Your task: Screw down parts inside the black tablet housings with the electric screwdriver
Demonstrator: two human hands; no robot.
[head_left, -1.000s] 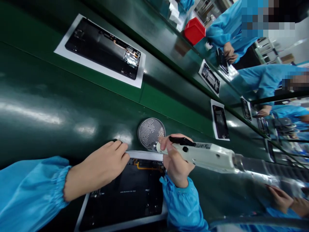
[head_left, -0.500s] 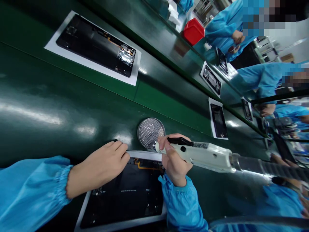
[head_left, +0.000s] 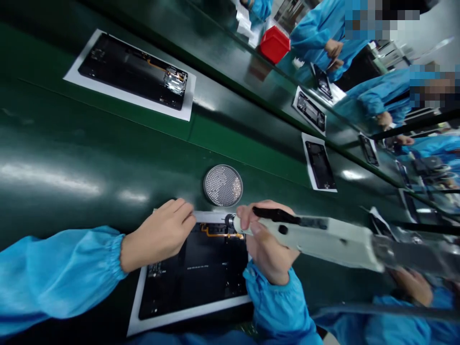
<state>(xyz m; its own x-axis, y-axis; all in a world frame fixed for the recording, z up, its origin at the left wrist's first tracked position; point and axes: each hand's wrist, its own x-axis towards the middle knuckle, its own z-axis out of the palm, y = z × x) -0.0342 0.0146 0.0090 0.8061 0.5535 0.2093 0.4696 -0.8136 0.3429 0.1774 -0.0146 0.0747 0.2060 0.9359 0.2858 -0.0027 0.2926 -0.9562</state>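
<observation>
My right hand [head_left: 268, 239] is wrapped around a pale electric screwdriver [head_left: 316, 237] with a black lever. Its tip [head_left: 230, 221] points left, over the top edge of an opened tablet [head_left: 197, 278]. The tablet is black inside, with an orange flex cable [head_left: 221, 234] near its top, and lies on a white sheet [head_left: 194, 320]. My left hand [head_left: 161, 235] rests at the tablet's upper left corner, fingers curled down and pressed together; what they grip is hidden. Just beyond the screwdriver tip sits a round, dimpled screw dish [head_left: 223, 186] with small screws on its right side.
Another opened tablet [head_left: 132, 72] lies on a white sheet at the upper left. More tablets [head_left: 321, 165] line the green bench [head_left: 108, 158] to the right. A red bin [head_left: 275, 44] and co-workers in blue sleeves [head_left: 316, 33] are across the bench.
The screwdriver tip has come away from the screw dish, back toward the tablet's top edge. My left hand stays by the tablet's corner. The view has shifted slightly.
</observation>
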